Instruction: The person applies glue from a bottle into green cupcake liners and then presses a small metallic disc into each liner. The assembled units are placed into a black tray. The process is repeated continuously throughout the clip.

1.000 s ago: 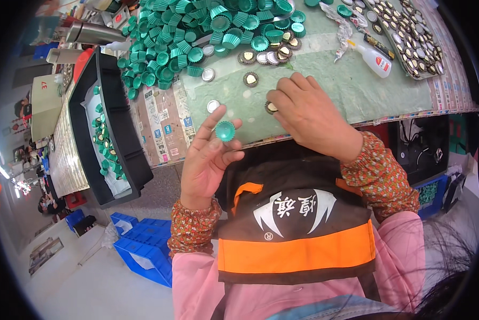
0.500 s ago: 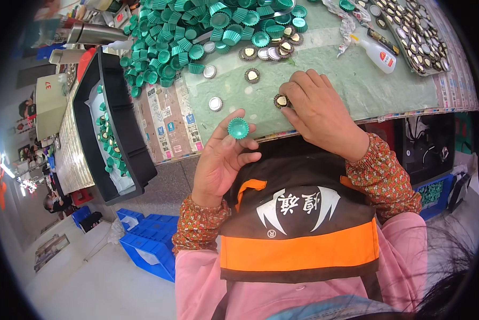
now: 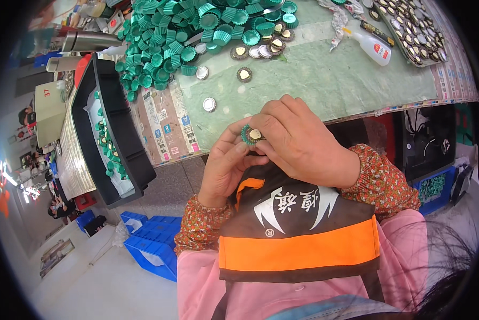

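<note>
The left hand (image 3: 223,168) has its fingers grasping a small green fluted round cup (image 3: 244,134), and the right hand (image 3: 302,143) has its fingers pinching a dark scalloped round cap with a pale-yellow insert (image 3: 256,135) at the cup's mouth, by the near edge of the pale-green-covered surface (image 3: 330,96). Writing observed: white characters, inverted in this view, on the dark-brown and orange cloth apron (image 3: 298,253); small red label (image 3: 378,48) on the white plastic yellow-nozzled bottle (image 3: 371,52).

We look down from the wearer's head through one wide fisheye lens, near above the left hand (image 3: 222,166) and right hand (image 3: 303,143), facing the table (image 3: 324,88) beyond the apron (image 3: 298,253).
</note>
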Action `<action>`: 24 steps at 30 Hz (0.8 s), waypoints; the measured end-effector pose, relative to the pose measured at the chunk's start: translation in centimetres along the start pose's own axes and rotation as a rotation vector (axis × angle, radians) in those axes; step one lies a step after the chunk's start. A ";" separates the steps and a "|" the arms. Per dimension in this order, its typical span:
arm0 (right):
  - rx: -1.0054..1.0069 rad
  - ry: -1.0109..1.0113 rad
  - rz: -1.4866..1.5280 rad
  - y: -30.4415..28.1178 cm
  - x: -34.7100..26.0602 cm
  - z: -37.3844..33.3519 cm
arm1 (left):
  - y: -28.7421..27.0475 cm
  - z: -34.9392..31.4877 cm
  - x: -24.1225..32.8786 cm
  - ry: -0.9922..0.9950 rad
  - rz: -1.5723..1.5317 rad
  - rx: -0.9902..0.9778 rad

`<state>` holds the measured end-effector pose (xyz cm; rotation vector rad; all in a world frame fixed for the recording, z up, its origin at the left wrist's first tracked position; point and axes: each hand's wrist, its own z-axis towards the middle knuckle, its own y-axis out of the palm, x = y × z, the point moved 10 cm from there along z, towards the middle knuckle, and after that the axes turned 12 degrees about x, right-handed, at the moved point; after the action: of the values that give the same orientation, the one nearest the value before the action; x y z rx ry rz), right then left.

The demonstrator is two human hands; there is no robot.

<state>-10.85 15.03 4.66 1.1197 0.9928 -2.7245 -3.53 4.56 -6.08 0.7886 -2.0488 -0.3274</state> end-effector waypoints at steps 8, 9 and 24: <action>0.006 0.020 -0.024 -0.2 0.1 -0.3 | 0.1 -0.1 -0.4 -0.003 0.053 0.020; -0.001 0.019 -0.020 -0.2 0.1 -0.4 | 0.1 -0.1 -0.4 -0.003 0.059 0.023; -0.036 0.062 0.064 0.6 0.7 -1.6 | 1.2 -0.6 -0.3 0.081 0.293 0.071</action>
<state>-10.21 15.61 3.05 1.2147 0.9909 -2.6271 -3.40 5.76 -5.33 0.5235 -2.0724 -0.0572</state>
